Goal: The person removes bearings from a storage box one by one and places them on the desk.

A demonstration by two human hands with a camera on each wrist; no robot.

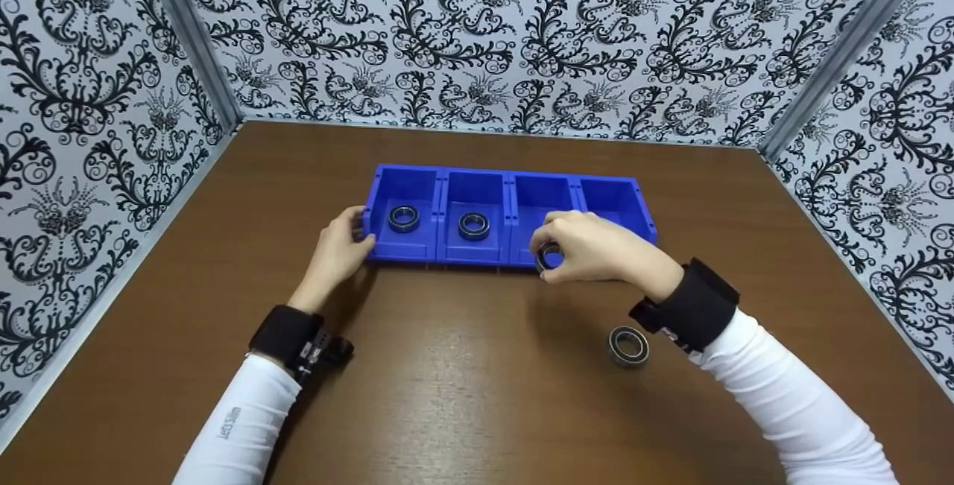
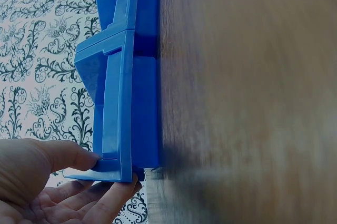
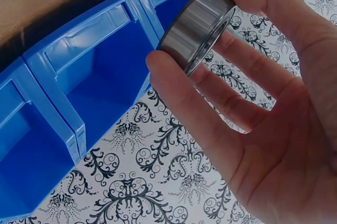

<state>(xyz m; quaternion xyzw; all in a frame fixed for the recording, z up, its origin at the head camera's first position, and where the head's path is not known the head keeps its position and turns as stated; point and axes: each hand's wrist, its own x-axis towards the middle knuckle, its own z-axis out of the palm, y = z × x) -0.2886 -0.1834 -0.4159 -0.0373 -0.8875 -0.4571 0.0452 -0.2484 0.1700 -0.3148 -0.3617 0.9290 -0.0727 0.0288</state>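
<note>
Head view: right hand [image 1: 585, 246], we're pinching bearing [image 1: 542, 260]; left hand [image 1: 339, 248], gripping tray's [image 1: 477, 254] left edge; two bearings [image 1: 404, 227] inside, loose bearing [image 1: 618, 357] remaining.

Brn tbl [image 1: 447, 381] holds blue 4-compt bin [image 1: 473, 252] & bearing [image 1: 616, 352].

Steel bearing [image 3: 195, 26], held tilted near blue tray [image 1: 477, 252].

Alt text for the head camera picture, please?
A right hand pinches a metal ring at a blue four-compartment bin, whose left end the left hand grips. The two leftmost compartments each hold one; another ring lies on the table.
</note>
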